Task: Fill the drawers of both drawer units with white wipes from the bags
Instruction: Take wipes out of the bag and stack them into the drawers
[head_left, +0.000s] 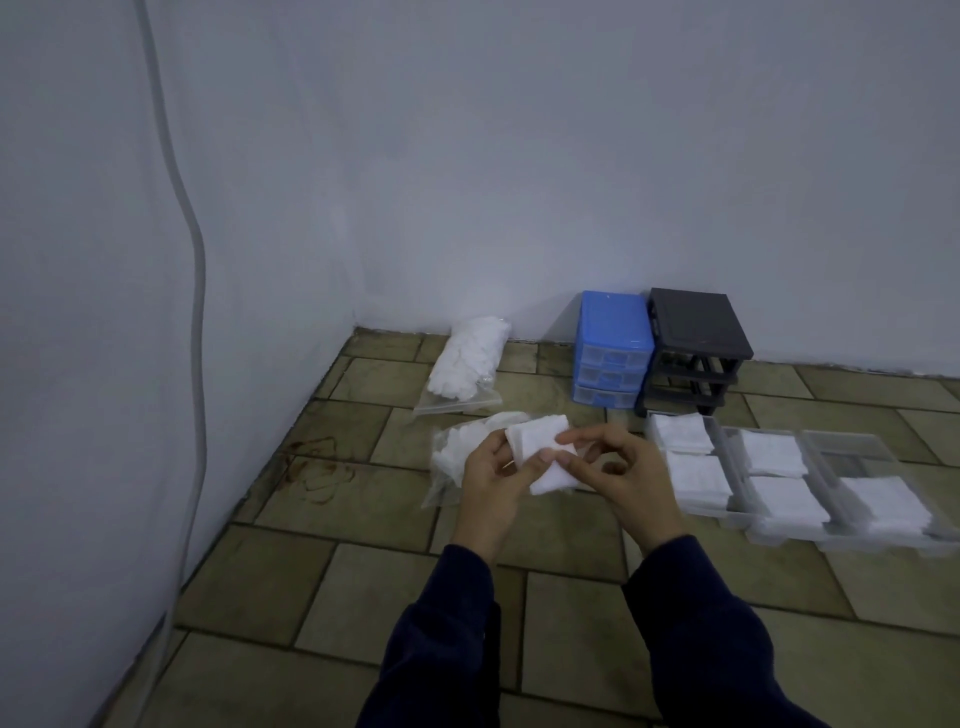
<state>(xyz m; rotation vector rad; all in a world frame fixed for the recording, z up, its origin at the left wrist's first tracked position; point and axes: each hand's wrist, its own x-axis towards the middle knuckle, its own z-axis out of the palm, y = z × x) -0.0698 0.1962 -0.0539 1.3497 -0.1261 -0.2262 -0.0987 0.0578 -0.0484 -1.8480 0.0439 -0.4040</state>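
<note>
A small stack of wipes (540, 457) is held above the floor (363, 571) between both hands: the left hand (493, 478) is curled round its near left edge, and the right hand (618, 467) pinches its right side with thumb and fingertips. The three clear drawers (727, 467) lie on the floor to the right of the grip, side by side, with their long axes running away from the person. The right hand is the nearer to them. The rightmost drawer (857, 452) shows a bare far half, so the coming move is judged to be a carry rightward. The opened bag (452, 457) lies just behind the left hand; a fuller bag (467, 364) lies farther back. The blue unit (613, 348) and the dark unit (696, 348) stand against the wall.
</note>
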